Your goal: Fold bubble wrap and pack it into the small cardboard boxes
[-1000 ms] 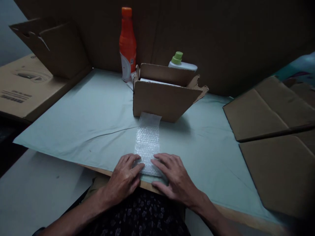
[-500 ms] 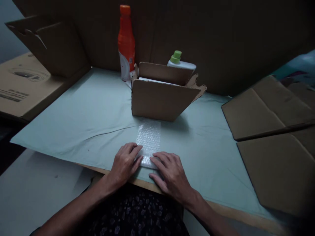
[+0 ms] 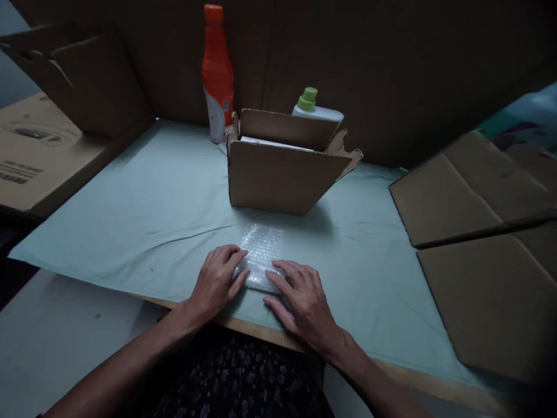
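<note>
A strip of clear bubble wrap [image 3: 263,247] lies on the pale green cloth in front of me, its near end folded into a thicker flat layer. My left hand [image 3: 219,274] grips the left edge of this folded part, fingers bent over it and thumb at its side. On the right edge, the fingers of my right hand [image 3: 300,293] press down and hold the fold, while the thumb rests lower, near the cloth. Whether anything lies inside the fold, I cannot tell. Just beyond the strip stands an open cardboard box [image 3: 270,180] with something white inside.
Behind the box are an orange bottle [image 3: 217,75] and a white bottle with a green cap [image 3: 308,100]. Folded cardboard [image 3: 483,290] lies on the right. At left stand an open carton [image 3: 100,87] and a printed box [image 3: 39,157]. The cloth [image 3: 143,203] covers the table.
Both hands have moved slightly away from me with the folded end of the bubble wrap. The flat stretch beyond them looks shorter, and its far edge is farther from the box.
</note>
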Demonstrator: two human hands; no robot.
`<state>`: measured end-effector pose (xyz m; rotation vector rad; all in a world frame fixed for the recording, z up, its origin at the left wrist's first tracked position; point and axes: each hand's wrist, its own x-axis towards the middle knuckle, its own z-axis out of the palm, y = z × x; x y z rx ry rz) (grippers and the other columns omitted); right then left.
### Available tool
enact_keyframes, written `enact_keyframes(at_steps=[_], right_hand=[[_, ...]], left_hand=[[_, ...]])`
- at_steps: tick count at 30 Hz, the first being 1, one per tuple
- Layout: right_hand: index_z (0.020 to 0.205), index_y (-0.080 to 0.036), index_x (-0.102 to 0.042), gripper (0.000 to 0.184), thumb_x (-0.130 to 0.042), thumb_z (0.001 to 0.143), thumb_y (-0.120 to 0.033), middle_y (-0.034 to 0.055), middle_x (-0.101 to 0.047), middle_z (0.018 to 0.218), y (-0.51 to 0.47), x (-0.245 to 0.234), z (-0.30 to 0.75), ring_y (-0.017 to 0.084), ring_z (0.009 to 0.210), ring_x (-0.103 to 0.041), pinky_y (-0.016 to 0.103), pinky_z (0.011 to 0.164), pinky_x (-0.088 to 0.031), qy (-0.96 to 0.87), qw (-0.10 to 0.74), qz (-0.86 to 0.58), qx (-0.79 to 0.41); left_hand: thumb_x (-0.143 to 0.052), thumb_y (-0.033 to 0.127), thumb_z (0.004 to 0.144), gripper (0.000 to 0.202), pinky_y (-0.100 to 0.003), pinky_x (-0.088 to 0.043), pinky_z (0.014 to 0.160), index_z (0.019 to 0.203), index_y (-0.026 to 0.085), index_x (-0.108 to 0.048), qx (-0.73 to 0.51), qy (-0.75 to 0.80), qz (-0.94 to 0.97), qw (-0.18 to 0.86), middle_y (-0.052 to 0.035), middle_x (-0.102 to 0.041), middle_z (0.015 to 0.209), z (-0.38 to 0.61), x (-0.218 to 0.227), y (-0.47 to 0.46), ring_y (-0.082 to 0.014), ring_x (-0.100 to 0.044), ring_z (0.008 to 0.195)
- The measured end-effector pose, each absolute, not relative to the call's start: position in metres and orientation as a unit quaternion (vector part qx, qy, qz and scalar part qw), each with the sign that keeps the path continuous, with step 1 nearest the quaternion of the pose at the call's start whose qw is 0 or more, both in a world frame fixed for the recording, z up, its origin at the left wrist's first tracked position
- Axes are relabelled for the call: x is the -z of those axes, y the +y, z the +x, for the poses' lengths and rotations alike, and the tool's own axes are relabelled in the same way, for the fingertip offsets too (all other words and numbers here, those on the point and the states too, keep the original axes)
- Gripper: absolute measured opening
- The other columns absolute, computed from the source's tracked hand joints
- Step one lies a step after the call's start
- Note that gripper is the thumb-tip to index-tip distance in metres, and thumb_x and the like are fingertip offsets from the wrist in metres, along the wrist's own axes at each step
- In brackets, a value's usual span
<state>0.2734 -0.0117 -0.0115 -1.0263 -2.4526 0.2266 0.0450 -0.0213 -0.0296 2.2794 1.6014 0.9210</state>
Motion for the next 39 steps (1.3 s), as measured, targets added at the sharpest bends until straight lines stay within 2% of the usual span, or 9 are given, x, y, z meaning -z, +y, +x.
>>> enact_keyframes(at_steps=[4, 11, 18, 22, 26, 29, 33, 36, 39], right_hand=[[0.124, -0.021, -0.064, 0.030, -0.060, 0.094, -0.020, 0.0123, -0.067, 0.130, -0.005, 0.011, 0.269, 0.032, 0.126, -0.054, 0.054, 0.100, -0.043, -0.906, 0.194, -0.372, -0.064], [0.124, -0.022, -0.064, 0.026, -0.053, 0.100, -0.027, 0.0069, -0.075, 0.109, -0.001, 0.000, 0.272, 0.023, 0.100, -0.066, 0.043, 0.090, -0.051, -0.866, 0.221, -0.384, -0.232], [0.126, -0.018, -0.062, 0.036, -0.061, 0.094, -0.034, 0.0161, -0.066, 0.125, 0.004, -0.003, 0.266, 0.033, 0.111, -0.059, 0.051, 0.092, -0.045, -0.901, 0.191, -0.386, -0.051], [0.121, -0.019, -0.064, 0.028, -0.061, 0.093, -0.025, 0.0131, -0.071, 0.116, 0.009, 0.004, 0.266, 0.030, 0.101, -0.063, 0.047, 0.087, -0.047, -0.911, 0.160, -0.378, -0.047], [0.116, -0.019, -0.066, 0.023, -0.057, 0.095, -0.021, 0.0100, -0.076, 0.107, 0.015, 0.012, 0.271, 0.025, 0.094, -0.069, 0.043, 0.083, -0.050, -0.857, 0.279, -0.412, -0.132], [0.112, -0.023, -0.068, 0.020, -0.059, 0.094, -0.024, 0.0076, -0.076, 0.102, 0.013, 0.009, 0.270, 0.024, 0.090, -0.070, 0.043, 0.084, -0.053, -0.826, 0.299, -0.423, -0.223], [0.112, -0.025, -0.067, 0.021, -0.062, 0.091, -0.026, 0.0076, -0.074, 0.109, 0.006, -0.001, 0.270, 0.025, 0.103, -0.067, 0.045, 0.092, -0.052, -0.812, 0.286, -0.397, -0.319], [0.132, -0.024, -0.058, 0.044, -0.063, 0.088, -0.033, 0.0115, -0.065, 0.130, 0.007, -0.002, 0.279, 0.026, 0.117, -0.062, 0.044, 0.097, -0.051, -0.764, 0.291, -0.404, -0.410], [0.127, -0.021, -0.062, 0.044, -0.062, 0.089, -0.041, 0.0079, -0.070, 0.110, 0.009, -0.001, 0.288, 0.022, 0.096, -0.066, 0.033, 0.082, -0.054, -0.709, 0.257, -0.401, -0.520]], left_hand=[[-0.062, 0.026, 0.091, 0.034, -0.048, -0.047, 0.098, 0.125, 0.019, -0.059, -0.312, 0.497, 0.804, 0.091, -0.0133, -0.061, 0.124, 0.042, 0.029, -0.025, -0.0289, -0.055, 0.115], [-0.052, 0.019, 0.096, 0.029, -0.039, -0.049, 0.085, 0.123, 0.018, -0.059, -0.336, 0.496, 0.780, 0.184, -0.0073, -0.070, 0.100, 0.036, 0.017, -0.036, -0.0217, -0.060, 0.093], [-0.057, 0.027, 0.094, 0.025, -0.042, -0.048, 0.084, 0.116, 0.018, -0.064, -0.283, 0.565, 0.766, 0.115, -0.0084, -0.069, 0.095, 0.046, 0.026, 0.005, -0.0243, -0.059, 0.089], [-0.061, 0.032, 0.091, 0.033, -0.040, -0.050, 0.084, 0.121, 0.018, -0.062, -0.367, 0.586, 0.687, 0.223, -0.0075, -0.066, 0.098, 0.045, 0.020, -0.002, -0.0218, -0.060, 0.090], [-0.066, 0.043, 0.086, 0.057, -0.036, -0.053, 0.080, 0.133, 0.014, -0.052, -0.462, 0.587, 0.443, 0.496, -0.0100, -0.063, 0.110, 0.049, 0.012, -0.028, -0.0185, -0.063, 0.090], [-0.076, 0.041, 0.077, 0.064, -0.036, -0.051, 0.087, 0.130, 0.013, -0.053, -0.465, 0.518, 0.320, 0.643, -0.0122, -0.064, 0.116, 0.060, 0.010, -0.036, -0.0205, -0.063, 0.098], [-0.081, 0.039, 0.070, 0.054, -0.027, -0.047, 0.080, 0.114, 0.014, -0.062, -0.484, 0.479, 0.286, 0.674, -0.0044, -0.066, 0.095, 0.073, 0.008, -0.030, -0.0158, -0.060, 0.086], [-0.078, 0.038, 0.073, 0.040, -0.023, -0.043, 0.072, 0.102, 0.015, -0.063, -0.472, 0.479, 0.335, 0.660, -0.0003, -0.062, 0.086, 0.076, 0.004, -0.026, -0.0126, -0.055, 0.076], [-0.073, 0.036, 0.076, 0.030, -0.022, -0.041, 0.067, 0.094, 0.016, -0.062, -0.441, 0.475, 0.407, 0.643, 0.0023, -0.057, 0.077, 0.076, 0.003, -0.024, -0.0113, -0.051, 0.070]])
